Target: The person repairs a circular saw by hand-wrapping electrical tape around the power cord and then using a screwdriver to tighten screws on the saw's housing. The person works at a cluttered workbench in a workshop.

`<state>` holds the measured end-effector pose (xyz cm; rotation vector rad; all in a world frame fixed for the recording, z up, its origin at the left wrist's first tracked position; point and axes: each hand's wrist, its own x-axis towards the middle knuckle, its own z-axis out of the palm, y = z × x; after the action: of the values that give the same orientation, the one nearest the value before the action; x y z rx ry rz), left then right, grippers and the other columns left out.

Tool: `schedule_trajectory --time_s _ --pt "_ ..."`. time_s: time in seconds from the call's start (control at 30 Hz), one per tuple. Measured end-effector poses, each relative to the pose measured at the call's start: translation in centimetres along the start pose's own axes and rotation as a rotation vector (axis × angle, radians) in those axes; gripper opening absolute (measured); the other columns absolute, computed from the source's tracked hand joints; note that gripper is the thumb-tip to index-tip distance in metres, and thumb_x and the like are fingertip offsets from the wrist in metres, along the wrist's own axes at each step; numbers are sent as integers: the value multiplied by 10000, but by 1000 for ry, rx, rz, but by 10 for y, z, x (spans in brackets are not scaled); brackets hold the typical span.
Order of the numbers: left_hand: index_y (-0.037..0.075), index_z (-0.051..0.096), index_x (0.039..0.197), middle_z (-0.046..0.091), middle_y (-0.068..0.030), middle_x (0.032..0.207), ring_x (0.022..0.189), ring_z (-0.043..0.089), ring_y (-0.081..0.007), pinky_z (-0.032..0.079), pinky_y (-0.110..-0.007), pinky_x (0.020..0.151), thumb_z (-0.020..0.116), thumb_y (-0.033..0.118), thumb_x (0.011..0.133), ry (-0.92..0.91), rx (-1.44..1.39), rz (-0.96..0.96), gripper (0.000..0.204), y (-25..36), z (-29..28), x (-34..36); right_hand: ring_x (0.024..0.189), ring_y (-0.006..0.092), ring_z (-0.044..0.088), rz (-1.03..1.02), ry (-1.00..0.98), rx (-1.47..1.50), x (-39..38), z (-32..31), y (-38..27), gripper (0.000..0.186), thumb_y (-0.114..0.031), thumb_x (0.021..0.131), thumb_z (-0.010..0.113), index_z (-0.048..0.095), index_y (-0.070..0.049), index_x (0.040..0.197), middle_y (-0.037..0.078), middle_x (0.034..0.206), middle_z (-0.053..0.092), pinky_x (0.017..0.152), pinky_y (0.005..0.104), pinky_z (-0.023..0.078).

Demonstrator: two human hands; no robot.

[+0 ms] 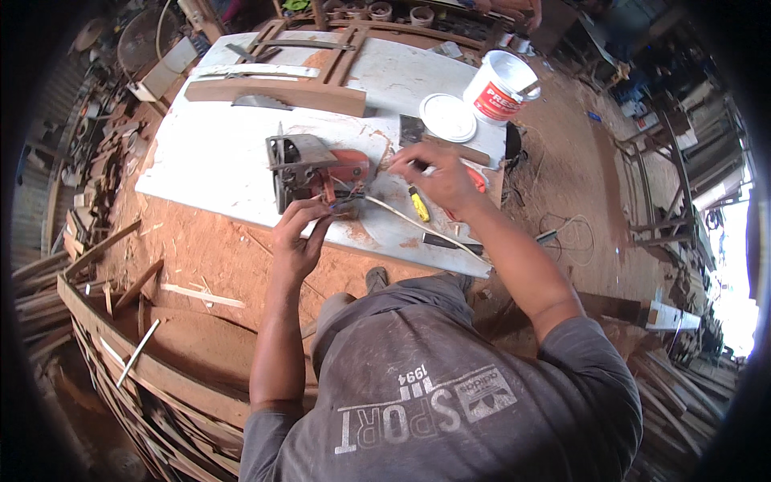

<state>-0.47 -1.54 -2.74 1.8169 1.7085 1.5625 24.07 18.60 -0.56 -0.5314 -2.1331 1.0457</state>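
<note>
A red circular saw (345, 165) with a metal base lies on the white worktable (189, 149). My left hand (301, 229) is at its near end, fingers closed around thin wires (336, 205) by the handle. My right hand (434, 177) is raised right of the saw with curled fingers; whatever they may hold is too unclear to name. Below it lie a yellow hand tool (419, 206), a pale power cord (409, 225) and a dark bar (438, 239). A red object (479, 178) is partly hidden behind that hand.
A white bucket (490, 76), round lid (447, 115), saw blade (259, 101) and wooden frame (333, 95) occupy the table's back. Another person (526, 14) is at the top edge. Wood scraps (128, 289) lie lower left; a metal rack (654, 177) stands right.
</note>
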Motion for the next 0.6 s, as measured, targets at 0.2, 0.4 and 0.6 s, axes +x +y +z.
schedule_trajectory --time_s 0.2,0.4,0.6 --pt "0 703 1148 746 -153 1206 1226 702 -284 527 -434 1110 668 -116 999 145 -286 -132 192 -22 2 -29 861 147 739 520 241 105 -79 -1 34 263 -288 1083 712 767 -58 1197 85 1055 789 765 333 595" --pt "-33 682 1208 751 -195 1271 1204 726 -232 573 -333 1026 611 -98 1062 327 -467 -257 175 -19 -5 -28 914 233 751 386 23 108 -74 73 -3 252 -261 1064 725 762 -58 1208 119 1090 780 785 359 590" --pt "-33 693 1187 755 -194 1260 1228 712 -236 563 -347 1047 635 -87 1053 352 -451 -287 155 -17 -7 -26 967 294 754 192 -18 -17 -30 95 1 279 -260 1003 784 763 -115 1240 105 1230 729 831 413 606"
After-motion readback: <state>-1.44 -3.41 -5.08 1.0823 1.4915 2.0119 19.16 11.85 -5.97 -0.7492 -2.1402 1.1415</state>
